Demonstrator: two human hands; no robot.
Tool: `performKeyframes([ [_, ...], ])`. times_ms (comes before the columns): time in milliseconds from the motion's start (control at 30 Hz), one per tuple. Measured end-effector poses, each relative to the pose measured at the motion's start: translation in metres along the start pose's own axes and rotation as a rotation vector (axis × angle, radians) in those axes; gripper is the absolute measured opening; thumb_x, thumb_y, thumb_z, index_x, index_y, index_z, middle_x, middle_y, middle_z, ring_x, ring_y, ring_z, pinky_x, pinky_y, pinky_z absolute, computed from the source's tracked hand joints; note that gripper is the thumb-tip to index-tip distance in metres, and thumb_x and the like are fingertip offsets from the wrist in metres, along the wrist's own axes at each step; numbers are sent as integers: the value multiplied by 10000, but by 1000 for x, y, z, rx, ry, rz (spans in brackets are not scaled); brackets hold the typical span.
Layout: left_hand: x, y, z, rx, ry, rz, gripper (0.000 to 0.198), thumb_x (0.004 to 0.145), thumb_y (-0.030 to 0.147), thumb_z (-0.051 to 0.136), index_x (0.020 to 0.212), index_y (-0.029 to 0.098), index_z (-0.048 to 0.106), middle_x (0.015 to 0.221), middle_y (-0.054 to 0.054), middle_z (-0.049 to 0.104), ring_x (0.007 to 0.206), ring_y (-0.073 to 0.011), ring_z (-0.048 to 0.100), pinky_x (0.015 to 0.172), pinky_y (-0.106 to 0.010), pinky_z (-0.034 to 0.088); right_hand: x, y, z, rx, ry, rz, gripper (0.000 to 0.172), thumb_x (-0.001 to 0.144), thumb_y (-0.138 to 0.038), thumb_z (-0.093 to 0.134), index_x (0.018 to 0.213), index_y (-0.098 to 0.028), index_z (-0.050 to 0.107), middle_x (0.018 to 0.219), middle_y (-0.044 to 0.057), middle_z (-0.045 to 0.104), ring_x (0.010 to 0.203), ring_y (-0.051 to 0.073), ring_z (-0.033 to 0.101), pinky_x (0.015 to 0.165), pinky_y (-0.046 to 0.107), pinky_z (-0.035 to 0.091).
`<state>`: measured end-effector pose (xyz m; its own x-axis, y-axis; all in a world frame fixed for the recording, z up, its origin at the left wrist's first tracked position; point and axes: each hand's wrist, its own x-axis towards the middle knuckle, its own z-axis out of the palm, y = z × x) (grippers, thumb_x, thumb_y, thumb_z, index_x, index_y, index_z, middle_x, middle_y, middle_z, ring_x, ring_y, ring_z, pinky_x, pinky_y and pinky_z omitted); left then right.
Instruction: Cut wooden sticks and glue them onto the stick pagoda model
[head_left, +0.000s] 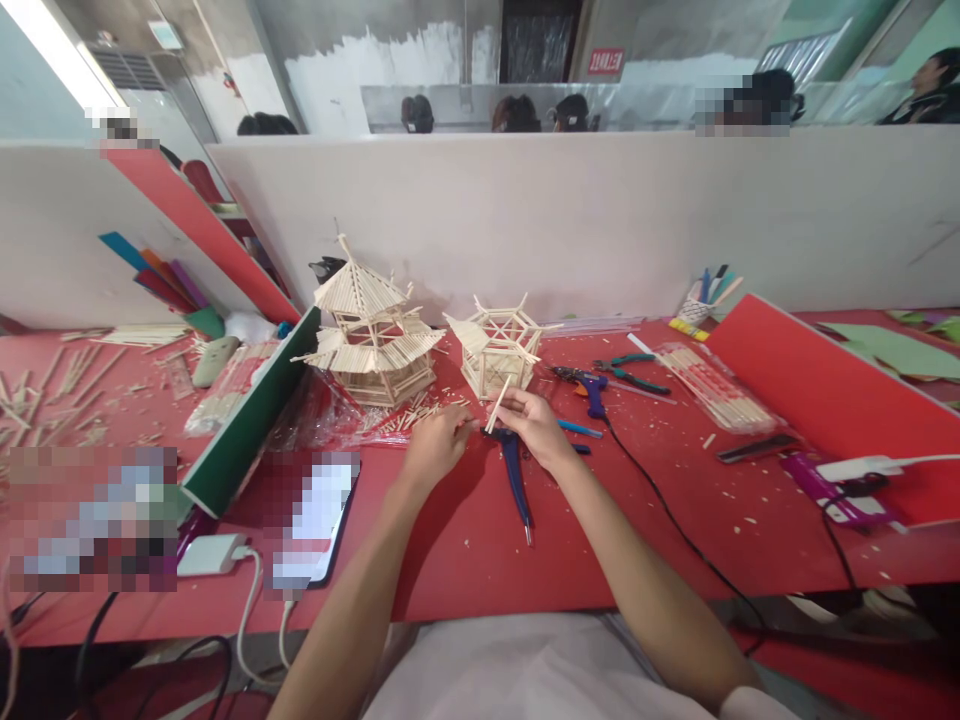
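Note:
Pinched in the fingers of my right hand [531,420] is a short pale wooden stick [496,408], tilted up to the right. My left hand [439,440] is close by on the left, its fingers curled together; what they hold, if anything, I cannot make out. Just beyond my hands stands a small open wooden stick frame [496,350] with part of a slatted roof on its left side. A taller two-tiered stick pagoda [371,345] is to its left. Below my hands lie blue-handled pliers [514,475]. Cut stick pieces [420,412] are strewn before the pagoda.
A blue glue gun [592,392] with a black cord and green-handled pliers [637,372] lie to the right. Beyond are a pack of sticks [716,385] and a dark cutter [757,447]. A phone [319,520] charges at left, beside a green divider [255,420].

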<state>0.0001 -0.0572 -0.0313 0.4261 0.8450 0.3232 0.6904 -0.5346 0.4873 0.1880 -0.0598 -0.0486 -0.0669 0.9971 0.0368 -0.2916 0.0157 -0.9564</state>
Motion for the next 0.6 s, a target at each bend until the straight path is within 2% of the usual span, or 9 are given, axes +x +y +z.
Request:
performKeyframes([
  [100,-2,5,-3,-74,-41,37,271,980,201,413,1068,209,669,960,-55,739,879,-210,690,781,-296,483,1,0,0,-21,20,-16,336,676,-370,816,966,-221,736,911,44,744,804,204,684,748,330,557],
  [200,-3,9,-4,-180,-108,90,340,972,214,441,1283,254,571,1088,-24,737,914,-189,707,801,-276,503,2,0,-1,-57,34,-48,351,671,-389,821,965,-219,732,924,46,743,820,218,685,764,346,556],
  [333,-3,9,-1,-181,-108,123,266,958,282,518,1205,263,612,1130,-10,730,890,-181,708,807,-270,518,2,0,-2,-81,28,-78,354,675,-392,824,967,-214,731,933,50,741,879,225,678,772,329,546],
  [600,-1,8,-3,-287,-72,152,206,944,248,555,1095,240,694,1079,-9,755,922,-163,713,855,-253,535,3,5,0,55,74,-41,384,613,-334,874,939,-214,711,869,18,712,798,170,661,716,276,542],
])
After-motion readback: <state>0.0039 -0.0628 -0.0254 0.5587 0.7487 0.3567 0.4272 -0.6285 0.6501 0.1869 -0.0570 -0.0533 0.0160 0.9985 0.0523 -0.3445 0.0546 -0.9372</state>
